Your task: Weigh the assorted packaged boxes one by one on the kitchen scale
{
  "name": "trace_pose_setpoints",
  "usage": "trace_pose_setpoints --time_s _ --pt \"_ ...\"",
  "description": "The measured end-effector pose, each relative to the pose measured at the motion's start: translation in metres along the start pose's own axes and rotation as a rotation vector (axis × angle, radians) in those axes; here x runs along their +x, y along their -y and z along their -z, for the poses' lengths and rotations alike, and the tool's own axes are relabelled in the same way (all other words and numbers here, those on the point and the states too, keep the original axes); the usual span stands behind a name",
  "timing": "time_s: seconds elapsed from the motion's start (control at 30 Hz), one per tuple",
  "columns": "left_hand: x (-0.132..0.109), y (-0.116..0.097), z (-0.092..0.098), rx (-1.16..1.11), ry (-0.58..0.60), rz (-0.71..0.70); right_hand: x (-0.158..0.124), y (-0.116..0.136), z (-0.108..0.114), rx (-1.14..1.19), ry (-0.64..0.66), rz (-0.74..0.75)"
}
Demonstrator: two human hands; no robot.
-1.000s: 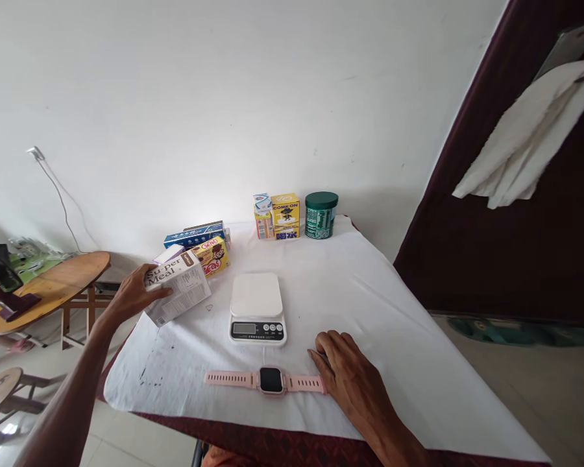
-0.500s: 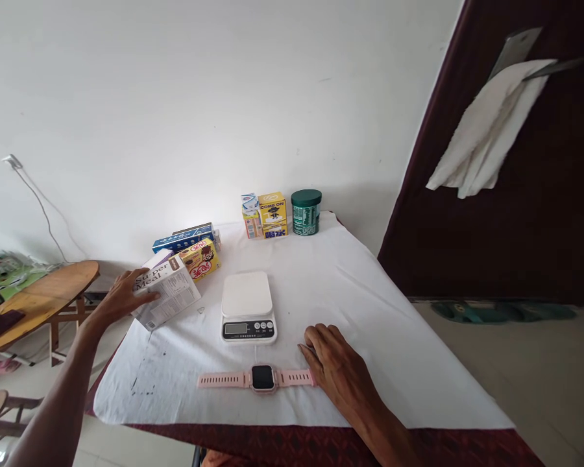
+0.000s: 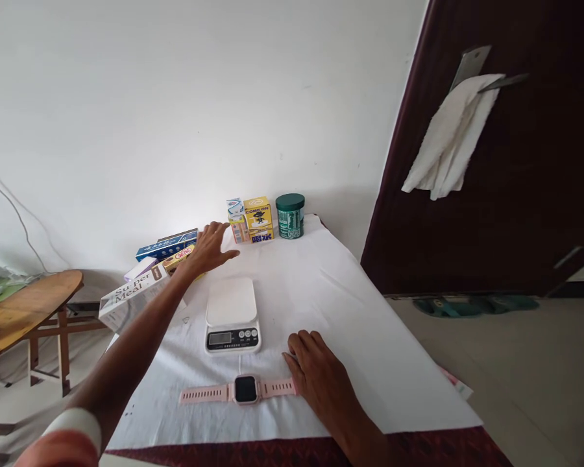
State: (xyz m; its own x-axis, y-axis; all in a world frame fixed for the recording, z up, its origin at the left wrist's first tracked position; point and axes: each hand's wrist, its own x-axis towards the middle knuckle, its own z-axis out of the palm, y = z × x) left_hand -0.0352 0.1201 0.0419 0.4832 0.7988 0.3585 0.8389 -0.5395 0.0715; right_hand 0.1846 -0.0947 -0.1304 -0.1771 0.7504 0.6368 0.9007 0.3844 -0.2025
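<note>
left hand [image 3: 209, 249] spread, seemingly empty, near slim carton [image 3: 239, 231], likely light, crushable, best pinched by its sides; right hand [image 3: 317, 368] curled at pink watch strap [image 3: 279, 387], grip unclear.

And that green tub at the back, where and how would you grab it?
Probably around the sides of the green tub, just below its lid, coming from the front: it stands upright and round, with the wall behind, the yellow box close on its left, and its front unblocked.
</note>
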Motion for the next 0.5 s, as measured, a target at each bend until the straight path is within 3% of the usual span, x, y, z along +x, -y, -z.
trace_pose_setpoints --time_s 0.1,0.2,0.33,0.5 --pt "0.055 0.001 -0.029 -0.063 0.047 0.161 -0.002 -0.001 0.001 -0.017 -0.023 -0.018" --pt "0.097 0.009 -0.042 -0.071 0.012 0.266 -0.004 -0.002 -0.001 -0.020 -0.048 -0.035" --pt "0.137 0.021 -0.046 -0.056 -0.011 0.269 -0.009 -0.008 -0.013 0.003 -0.053 -0.027" --pt "0.171 0.031 -0.049 -0.089 0.084 0.304 -0.018 -0.014 -0.032 -0.051 -0.109 -0.031"
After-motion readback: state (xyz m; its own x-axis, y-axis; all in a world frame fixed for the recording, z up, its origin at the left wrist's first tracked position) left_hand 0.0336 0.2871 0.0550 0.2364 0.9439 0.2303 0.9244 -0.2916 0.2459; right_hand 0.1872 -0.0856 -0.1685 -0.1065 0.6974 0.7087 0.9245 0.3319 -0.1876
